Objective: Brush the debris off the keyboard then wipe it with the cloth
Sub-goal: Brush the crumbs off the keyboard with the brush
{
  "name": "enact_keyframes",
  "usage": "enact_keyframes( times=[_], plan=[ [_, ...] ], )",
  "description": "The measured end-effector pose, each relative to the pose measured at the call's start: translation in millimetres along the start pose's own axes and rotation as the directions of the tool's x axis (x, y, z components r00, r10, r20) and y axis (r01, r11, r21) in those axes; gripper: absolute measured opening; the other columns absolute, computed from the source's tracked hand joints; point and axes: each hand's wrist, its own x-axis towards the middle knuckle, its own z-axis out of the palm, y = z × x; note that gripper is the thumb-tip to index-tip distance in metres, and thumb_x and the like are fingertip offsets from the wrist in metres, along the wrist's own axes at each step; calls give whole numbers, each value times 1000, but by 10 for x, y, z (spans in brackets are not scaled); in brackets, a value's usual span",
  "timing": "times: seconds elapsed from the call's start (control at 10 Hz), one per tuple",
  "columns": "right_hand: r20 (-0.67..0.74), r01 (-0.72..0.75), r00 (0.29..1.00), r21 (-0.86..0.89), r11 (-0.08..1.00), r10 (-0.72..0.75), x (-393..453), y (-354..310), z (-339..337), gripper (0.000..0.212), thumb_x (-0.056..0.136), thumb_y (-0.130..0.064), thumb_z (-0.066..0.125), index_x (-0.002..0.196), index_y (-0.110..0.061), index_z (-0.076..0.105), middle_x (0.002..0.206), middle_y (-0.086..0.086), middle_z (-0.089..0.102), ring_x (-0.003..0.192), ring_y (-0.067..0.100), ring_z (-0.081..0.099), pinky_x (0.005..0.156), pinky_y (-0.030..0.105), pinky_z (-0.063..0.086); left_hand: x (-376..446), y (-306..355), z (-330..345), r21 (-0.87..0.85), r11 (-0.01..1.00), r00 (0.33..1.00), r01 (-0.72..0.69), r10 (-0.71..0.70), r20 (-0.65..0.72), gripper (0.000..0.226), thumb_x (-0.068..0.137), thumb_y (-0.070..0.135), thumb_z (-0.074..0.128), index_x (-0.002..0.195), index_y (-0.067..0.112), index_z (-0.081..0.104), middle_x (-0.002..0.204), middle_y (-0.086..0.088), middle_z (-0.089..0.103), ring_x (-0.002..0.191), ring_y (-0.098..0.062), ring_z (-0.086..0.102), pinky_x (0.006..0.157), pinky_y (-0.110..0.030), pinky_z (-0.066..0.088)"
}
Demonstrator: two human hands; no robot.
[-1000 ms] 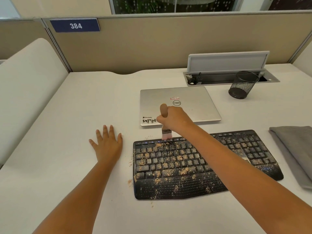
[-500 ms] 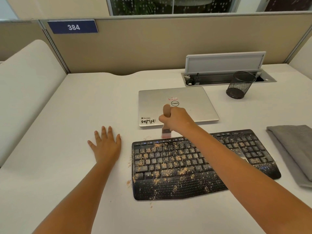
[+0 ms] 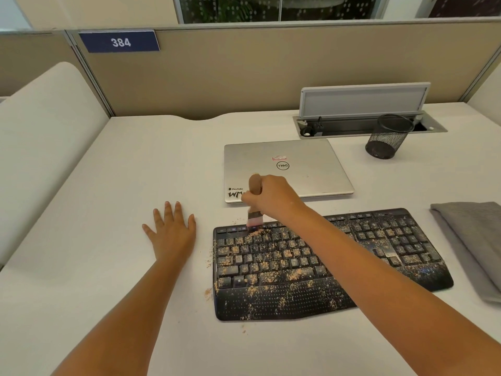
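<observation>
Right hand (image 3: 273, 198) grips the brush (image 3: 254, 202), bristles on the keyboard's (image 3: 325, 267) far left corner.
I see the keyboard's long axis running left to right, debris (image 3: 271, 263) spread toward me; my left hand (image 3: 172, 233) lies flat on the worktop (image 3: 108, 213), and the cloth (image 3: 471, 240) waits right.

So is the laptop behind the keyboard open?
No, the silver laptop lies shut flat on the desk, its lid with the logo facing up.

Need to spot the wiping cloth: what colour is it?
Grey, plain; the cloth shows in the head view.
</observation>
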Motion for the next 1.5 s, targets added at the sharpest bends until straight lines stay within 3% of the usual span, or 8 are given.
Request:
enact_keyframes(
  times=[0.2,0.4,0.6,0.8,1.1,1.2,1.3,1.5],
  plan=[
    [-27,70,997,32,997,-69,6,-51,87,29,95,-25,49,88,1,61,79,13,68,66,23,65,66,32,50,-2,2,-4,-7,1000,1000,6,-6,-3,60,98,47,17,151,21,8,159,-1,3,146,-27,-4,113,-56,-3],
    [8,81,997,-85,993,-80,26,17,96,38,99,-25,39,91,6,61,83,19,69,70,28,65,72,40,54,5,1,-2,-5,1000,1000,3,-3,-7,60,98,47,18,151,20,9,159,-2,4,146,-28,-3,113,-57,-2],
    [-30,76,997,-16,997,-77,24,6,115,39,101,-31,38,98,1,61,83,16,69,75,27,67,78,40,53,5,2,-2,-6,1000,1000,5,-5,-9,60,98,46,18,151,20,10,159,-2,5,146,-28,-3,113,-57,-1],
    [45,29,999,10,1000,-29,-33,52,157,30,99,-24,45,108,1,58,92,16,68,67,16,62,78,35,56,1,3,1,-10,1000,1000,4,-4,-9,60,98,46,18,151,20,10,159,-2,5,146,-28,-3,113,-57,-2],
    [56,0,998,-30,1000,2,-12,-18,126,34,101,-31,39,113,-5,56,93,12,69,70,18,63,76,34,53,12,-4,4,-6,1000,1000,5,-6,-8,60,98,47,17,151,20,9,159,-2,4,146,-28,-3,113,-57,-2],
    [67,6,998,-98,995,1,-29,5,122,40,101,-37,33,109,-6,57,90,10,67,76,23,65,77,38,54,7,0,5,-1,1000,1000,6,-6,-8,60,98,47,17,151,20,9,159,-2,4,146,-28,-3,113,-57,-2],
    [77,11,997,-187,982,4,-23,39,101,41,101,-40,31,101,-8,57,83,5,64,70,20,60,72,35,51,9,-1,5,4,1000,1000,5,-5,-10,60,98,47,17,151,20,9,159,-2,4,146,-28,-3,113,-57,-2],
    [39,-1,999,-60,998,4,11,160,76,45,99,-47,32,105,-13,61,84,1,67,67,16,58,75,38,52,11,1,4,-19,1000,1000,12,-12,-9,60,98,46,19,151,20,11,159,-1,5,146,-27,-3,113,-57,-2]
  ],
)
